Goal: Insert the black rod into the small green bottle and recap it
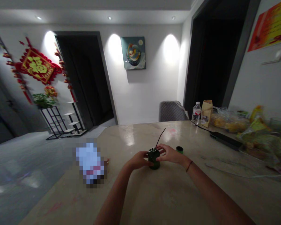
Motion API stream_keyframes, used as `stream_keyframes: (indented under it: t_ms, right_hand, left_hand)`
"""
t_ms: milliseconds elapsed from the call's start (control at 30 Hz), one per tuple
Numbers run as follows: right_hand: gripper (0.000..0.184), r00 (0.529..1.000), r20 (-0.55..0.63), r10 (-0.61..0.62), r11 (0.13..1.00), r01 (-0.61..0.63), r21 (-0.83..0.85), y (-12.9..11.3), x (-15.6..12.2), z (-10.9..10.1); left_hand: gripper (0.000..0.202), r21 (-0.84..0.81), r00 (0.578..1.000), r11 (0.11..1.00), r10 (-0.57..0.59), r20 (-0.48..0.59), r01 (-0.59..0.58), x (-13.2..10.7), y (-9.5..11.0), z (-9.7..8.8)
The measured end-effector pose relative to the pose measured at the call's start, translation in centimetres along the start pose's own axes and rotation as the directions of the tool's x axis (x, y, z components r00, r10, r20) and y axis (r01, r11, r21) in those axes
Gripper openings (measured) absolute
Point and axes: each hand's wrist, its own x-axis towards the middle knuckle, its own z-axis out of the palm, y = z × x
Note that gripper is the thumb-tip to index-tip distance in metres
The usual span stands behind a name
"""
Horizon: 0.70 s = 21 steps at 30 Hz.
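A dark green cylindrical bottle (154, 160) stands on the polished stone table (140, 200), with a thin black straw (160, 138) rising from its open top. My left hand (139, 159) grips its left side. My right hand (168, 153) comes in from the right, with its fingers on the upper part of the bottle. A small green cap (179, 150) stands on the table just beyond my right hand, not touching it. A thin dark band circles my right wrist (189, 166).
A pixelated, blurred object (90, 163) lies on the table to the left. Along the far right edge are a water bottle (196, 113), a paper bag (206, 113), plastic food bags (229, 120) and a black power strip (225, 140). A white cable (243, 175) crosses the right side. A grey chair (171, 111) stands beyond the table.
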Motion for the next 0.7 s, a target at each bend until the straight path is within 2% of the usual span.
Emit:
stream_keyframes:
  t_ms: [133,267,533,700]
  right_hand:
    - [0.06,0.999,0.026,0.023,1.0,-0.023,-0.006,0.4,-0.1,0.1]
    - [0.064,0.997,0.027,0.069,0.997,-0.068,-0.019,0.9,-0.1,0.7]
    - [0.058,0.993,-0.025,0.117,0.993,-0.118,-0.019,2.2,-0.1,2.0]
    - [0.056,0.996,-0.03,0.085,0.996,-0.084,0.02,3.0,-0.1,2.3]
  left_hand:
    - [0.048,0.017,0.998,0.998,-0.055,0.019,0.055,0.1,-0.4,0.1]
    - [0.04,0.073,0.992,0.99,-0.123,0.034,0.121,0.1,-0.9,0.5]
    - [0.036,0.267,0.986,0.952,-0.118,-0.121,0.147,0.4,-2.3,1.4]
    - [0.053,0.351,0.973,0.92,-0.107,-0.202,0.174,0.5,-3.0,1.5]
